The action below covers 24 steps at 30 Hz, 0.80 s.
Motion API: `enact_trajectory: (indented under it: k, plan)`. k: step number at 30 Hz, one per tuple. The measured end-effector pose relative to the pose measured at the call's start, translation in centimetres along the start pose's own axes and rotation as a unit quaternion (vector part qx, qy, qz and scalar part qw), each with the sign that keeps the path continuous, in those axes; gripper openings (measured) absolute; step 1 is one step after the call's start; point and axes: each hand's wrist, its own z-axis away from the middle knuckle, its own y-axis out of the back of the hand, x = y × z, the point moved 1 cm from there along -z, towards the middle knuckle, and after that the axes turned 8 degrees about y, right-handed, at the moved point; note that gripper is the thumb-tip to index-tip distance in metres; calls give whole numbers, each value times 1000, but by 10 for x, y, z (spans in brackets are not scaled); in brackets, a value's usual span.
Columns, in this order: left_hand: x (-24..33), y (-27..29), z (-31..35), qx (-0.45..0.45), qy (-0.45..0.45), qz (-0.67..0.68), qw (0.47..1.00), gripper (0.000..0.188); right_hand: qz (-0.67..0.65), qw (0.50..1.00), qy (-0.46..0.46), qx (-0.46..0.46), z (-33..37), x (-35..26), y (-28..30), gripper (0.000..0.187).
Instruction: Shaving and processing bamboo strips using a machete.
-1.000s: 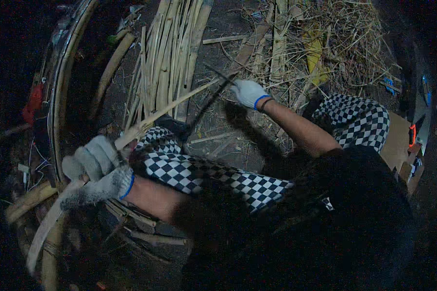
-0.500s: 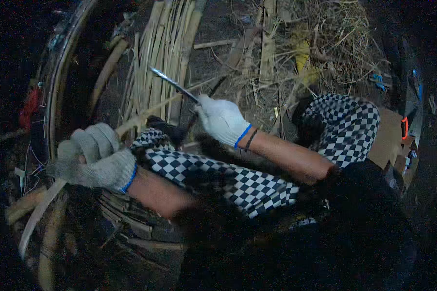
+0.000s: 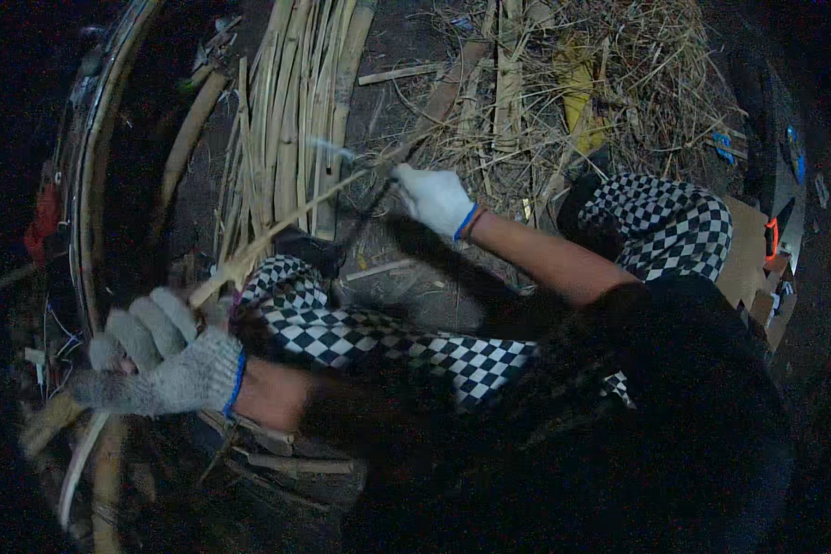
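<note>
Left fingers (image 3: 162,325) grip a bamboo strip (image 3: 309,203). Right fingers (image 3: 411,180), gripping a knife (image 3: 342,150), have returned toward the strip's far end

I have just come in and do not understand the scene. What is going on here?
A person in checkered trousers is handling a long pale strip. The gloved left hand grips it, with its fingers curled around it. The gloved right hand holds a thin bladed tool near the strip's far part; the blade is blurred, so I cannot tell whether it touches. Beyond lie a row of long canes and a heap of dry straw.
</note>
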Motion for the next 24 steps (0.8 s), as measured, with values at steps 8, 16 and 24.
enact_trajectory:
  k: [8,16,24]
  plan:
    - [2,39,13,131,-17,-93,987,37,27,997,-16,-64,-18,61,-34,18]
    - [4,58,19,117,-8,-96,989,40,105,980,-110,-130,-16,150,-64,22]
    - [-4,71,15,228,-39,-130,964,34,168,958,-176,-154,37,244,-82,22]
